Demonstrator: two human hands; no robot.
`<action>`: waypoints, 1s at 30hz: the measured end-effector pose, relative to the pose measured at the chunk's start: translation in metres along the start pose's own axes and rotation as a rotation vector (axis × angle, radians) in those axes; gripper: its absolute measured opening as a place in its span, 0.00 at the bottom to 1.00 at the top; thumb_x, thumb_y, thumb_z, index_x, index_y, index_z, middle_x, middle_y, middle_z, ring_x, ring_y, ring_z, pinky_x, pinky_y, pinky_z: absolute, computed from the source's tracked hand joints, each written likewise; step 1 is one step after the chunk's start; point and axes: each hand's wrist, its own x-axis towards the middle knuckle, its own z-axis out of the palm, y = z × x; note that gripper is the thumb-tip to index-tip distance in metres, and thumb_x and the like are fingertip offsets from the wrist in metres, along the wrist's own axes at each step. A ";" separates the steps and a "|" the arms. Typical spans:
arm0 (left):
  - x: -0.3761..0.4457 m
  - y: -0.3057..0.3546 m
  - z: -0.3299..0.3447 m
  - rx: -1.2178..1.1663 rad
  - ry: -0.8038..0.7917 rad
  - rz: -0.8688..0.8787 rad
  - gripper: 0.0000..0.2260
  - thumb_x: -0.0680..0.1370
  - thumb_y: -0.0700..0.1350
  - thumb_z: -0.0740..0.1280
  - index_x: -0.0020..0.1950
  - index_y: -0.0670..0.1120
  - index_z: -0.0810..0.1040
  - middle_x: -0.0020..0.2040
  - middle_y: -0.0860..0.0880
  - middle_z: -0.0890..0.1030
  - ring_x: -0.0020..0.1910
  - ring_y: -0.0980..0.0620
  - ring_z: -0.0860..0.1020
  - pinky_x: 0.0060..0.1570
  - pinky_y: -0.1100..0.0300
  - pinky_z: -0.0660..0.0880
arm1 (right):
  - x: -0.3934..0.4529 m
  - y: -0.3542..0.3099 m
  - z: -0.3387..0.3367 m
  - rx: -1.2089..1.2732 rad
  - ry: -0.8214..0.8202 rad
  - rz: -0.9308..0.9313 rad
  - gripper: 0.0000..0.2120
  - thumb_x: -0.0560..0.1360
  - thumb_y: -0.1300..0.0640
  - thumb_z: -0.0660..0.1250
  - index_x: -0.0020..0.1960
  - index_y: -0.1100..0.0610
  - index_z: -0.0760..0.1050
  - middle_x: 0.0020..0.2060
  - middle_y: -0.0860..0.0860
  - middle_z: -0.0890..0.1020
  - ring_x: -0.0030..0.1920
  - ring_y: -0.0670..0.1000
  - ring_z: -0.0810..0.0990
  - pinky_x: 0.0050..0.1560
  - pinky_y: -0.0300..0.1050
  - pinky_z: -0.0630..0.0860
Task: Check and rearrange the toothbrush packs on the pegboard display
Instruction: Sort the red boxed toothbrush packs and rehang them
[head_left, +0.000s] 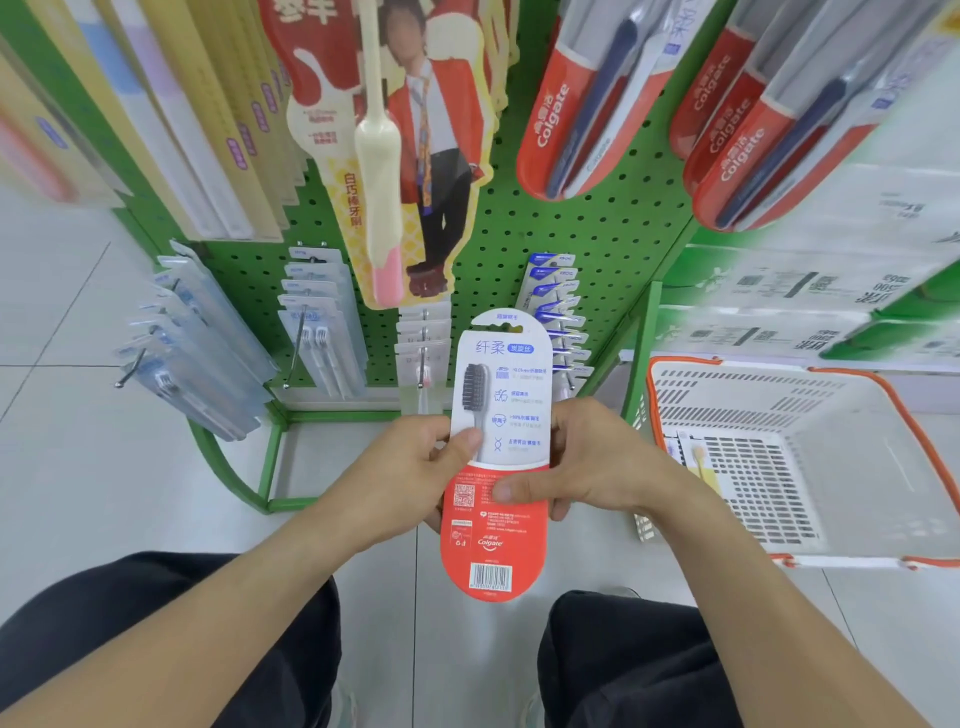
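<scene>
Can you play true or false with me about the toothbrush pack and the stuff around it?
1. Both hands hold the toothbrush pack. True: the left hand and the right hand pinch it from each side.
2. The pack shows its back with a barcode. True.
3. The pegboard is blue. False: it is green.
4. The white basket is on the person's left. False: it sits to the right.
5. The held pack hangs on a hook. False: it is off the hooks, in the hands.
</scene>
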 end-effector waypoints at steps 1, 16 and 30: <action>0.001 -0.001 0.000 0.009 -0.003 0.004 0.13 0.83 0.52 0.61 0.58 0.46 0.80 0.44 0.46 0.86 0.40 0.47 0.86 0.41 0.45 0.84 | 0.000 0.000 0.000 0.006 0.026 0.004 0.16 0.67 0.61 0.81 0.54 0.57 0.83 0.43 0.52 0.88 0.43 0.60 0.86 0.34 0.47 0.82; 0.003 -0.001 0.005 -0.138 0.075 0.053 0.07 0.80 0.41 0.69 0.57 0.47 0.76 0.47 0.48 0.87 0.42 0.47 0.87 0.40 0.47 0.84 | 0.000 0.002 -0.004 -0.019 0.052 0.012 0.08 0.77 0.51 0.72 0.51 0.54 0.84 0.40 0.52 0.87 0.34 0.53 0.84 0.31 0.46 0.82; 0.007 -0.005 0.001 0.041 0.175 0.062 0.17 0.80 0.54 0.65 0.44 0.42 0.83 0.40 0.49 0.87 0.37 0.55 0.84 0.40 0.54 0.81 | 0.006 0.000 -0.001 0.140 0.106 -0.033 0.19 0.75 0.57 0.74 0.58 0.53 0.67 0.37 0.57 0.86 0.29 0.54 0.81 0.22 0.44 0.76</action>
